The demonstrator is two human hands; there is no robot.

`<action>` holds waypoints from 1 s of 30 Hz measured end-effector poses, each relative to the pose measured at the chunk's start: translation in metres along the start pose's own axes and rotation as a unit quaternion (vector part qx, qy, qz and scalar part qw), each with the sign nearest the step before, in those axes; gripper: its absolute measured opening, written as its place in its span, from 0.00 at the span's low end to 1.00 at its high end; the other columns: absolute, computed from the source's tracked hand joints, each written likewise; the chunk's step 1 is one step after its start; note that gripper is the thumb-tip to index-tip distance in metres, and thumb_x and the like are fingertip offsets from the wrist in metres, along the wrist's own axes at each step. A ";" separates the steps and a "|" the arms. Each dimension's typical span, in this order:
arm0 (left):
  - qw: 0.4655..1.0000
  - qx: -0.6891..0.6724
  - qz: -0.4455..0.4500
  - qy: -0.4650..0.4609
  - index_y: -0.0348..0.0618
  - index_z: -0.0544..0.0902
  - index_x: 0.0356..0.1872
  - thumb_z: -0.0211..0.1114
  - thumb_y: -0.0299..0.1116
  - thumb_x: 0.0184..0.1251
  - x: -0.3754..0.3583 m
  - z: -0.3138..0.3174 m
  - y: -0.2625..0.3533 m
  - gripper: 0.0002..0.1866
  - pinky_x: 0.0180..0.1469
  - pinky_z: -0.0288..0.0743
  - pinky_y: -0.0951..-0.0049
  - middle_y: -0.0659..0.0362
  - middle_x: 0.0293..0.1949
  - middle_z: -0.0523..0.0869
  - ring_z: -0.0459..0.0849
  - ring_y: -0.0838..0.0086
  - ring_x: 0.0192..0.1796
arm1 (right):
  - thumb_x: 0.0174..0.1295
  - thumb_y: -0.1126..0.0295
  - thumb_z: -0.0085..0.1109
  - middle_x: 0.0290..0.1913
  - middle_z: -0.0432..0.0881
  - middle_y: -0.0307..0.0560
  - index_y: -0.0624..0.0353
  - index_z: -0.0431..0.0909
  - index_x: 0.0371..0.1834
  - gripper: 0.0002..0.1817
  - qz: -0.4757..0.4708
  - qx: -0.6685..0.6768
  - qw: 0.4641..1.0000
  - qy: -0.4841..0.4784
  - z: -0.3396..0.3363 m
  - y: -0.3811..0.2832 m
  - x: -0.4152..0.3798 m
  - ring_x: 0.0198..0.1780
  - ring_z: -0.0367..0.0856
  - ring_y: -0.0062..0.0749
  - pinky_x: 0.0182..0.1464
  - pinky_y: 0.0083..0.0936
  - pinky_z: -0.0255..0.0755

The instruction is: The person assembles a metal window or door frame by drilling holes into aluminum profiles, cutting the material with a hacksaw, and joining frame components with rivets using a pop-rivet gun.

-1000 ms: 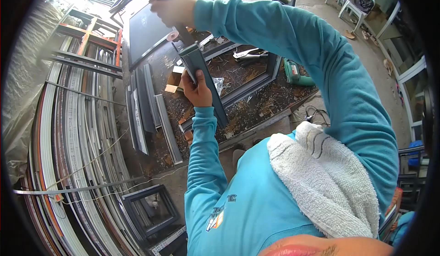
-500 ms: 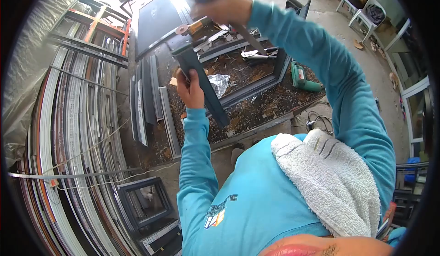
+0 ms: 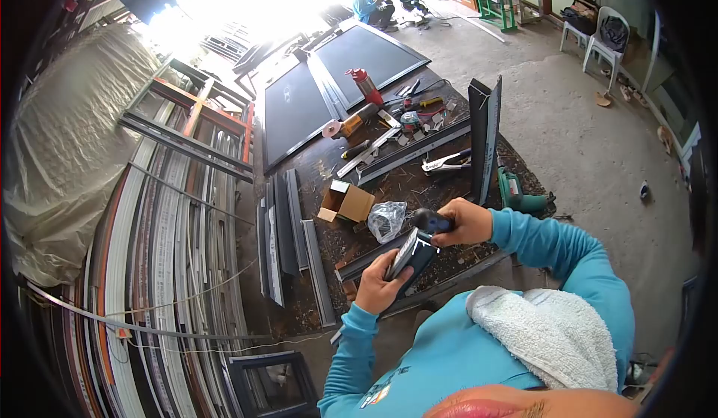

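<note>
Head camera, looking down: at the far left a plastic sheet (image 3: 75,119) drapes beside long strips (image 3: 149,246) stacked in a thick bundle. Next come several dark lengths (image 3: 294,216) lying along the near-left part of the table (image 3: 523,171), then an open cardboard box (image 3: 350,202), with a grinder (image 3: 351,124) beyond it.

The left hand (image 3: 378,287) is closed around a dark metal bar (image 3: 421,267), thumb on one side and fingers on the other. The bar is now pulled in close to the body, tilted, its open end up. Just past that end sits a crumpled clear bag (image 3: 387,221).

The right hand (image 3: 467,222) has come down from high over the table and grips a dark, rounded tool (image 3: 432,221) right by the bar's end. I can't tell what tool it is, or whether it touches the bar. So both hands are now near each other at one end of the bar, rather than well apart.

Behind the right hand, pliers (image 3: 445,165) lie flat and a tall dark piece (image 3: 484,141) stands upright, with a green drill (image 3: 523,199) beside it.
</note>
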State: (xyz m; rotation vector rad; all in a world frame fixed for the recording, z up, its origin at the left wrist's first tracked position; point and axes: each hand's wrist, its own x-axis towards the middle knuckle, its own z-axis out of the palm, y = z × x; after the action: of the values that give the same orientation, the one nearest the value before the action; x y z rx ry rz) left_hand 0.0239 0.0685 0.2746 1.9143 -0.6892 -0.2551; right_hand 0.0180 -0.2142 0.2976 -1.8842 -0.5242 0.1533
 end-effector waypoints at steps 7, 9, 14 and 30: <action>0.997 0.072 -0.011 -0.008 0.31 0.79 0.58 0.73 0.38 0.64 -0.002 0.011 0.000 0.27 0.53 0.76 0.72 0.53 0.47 0.86 0.83 0.72 0.48 | 0.58 0.71 0.69 0.24 0.78 0.37 0.64 0.83 0.36 0.08 0.020 0.129 0.991 0.029 0.018 0.026 -0.004 0.30 0.71 0.16 0.34 0.26 0.71; 0.996 0.082 -0.018 0.004 0.31 0.79 0.57 0.74 0.35 0.63 -0.002 0.015 -0.003 0.25 0.53 0.76 0.71 0.53 0.47 0.86 0.83 0.73 0.48 | 0.58 0.74 0.68 0.25 0.78 0.34 0.64 0.83 0.35 0.06 0.002 0.203 0.978 0.049 0.026 0.037 -0.004 0.31 0.72 0.15 0.35 0.23 0.71; 0.992 0.109 -0.005 0.057 0.35 0.80 0.55 0.73 0.32 0.63 -0.001 0.019 0.004 0.21 0.52 0.76 0.71 0.54 0.45 0.85 0.82 0.74 0.47 | 0.54 0.74 0.68 0.27 0.79 0.49 0.63 0.81 0.39 0.10 -0.119 0.014 0.977 0.179 0.015 0.025 0.000 0.31 0.77 0.20 0.36 0.28 0.74; 0.977 -0.087 -0.147 0.125 0.33 0.80 0.57 0.67 0.42 0.72 -0.022 -0.021 -0.039 0.23 0.42 0.69 0.84 0.67 0.38 0.83 0.75 0.87 0.38 | 0.59 0.59 0.69 0.53 0.80 0.57 0.67 0.72 0.63 0.32 0.095 0.440 0.882 -0.138 -0.038 0.017 -0.086 0.56 0.82 0.43 0.57 0.42 0.77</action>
State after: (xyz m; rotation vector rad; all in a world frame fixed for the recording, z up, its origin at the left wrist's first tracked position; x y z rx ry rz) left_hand 0.0288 0.1084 0.2463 1.8340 -0.2080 -0.2445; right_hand -0.0403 -0.2886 0.2837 -1.0101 -0.3605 0.6795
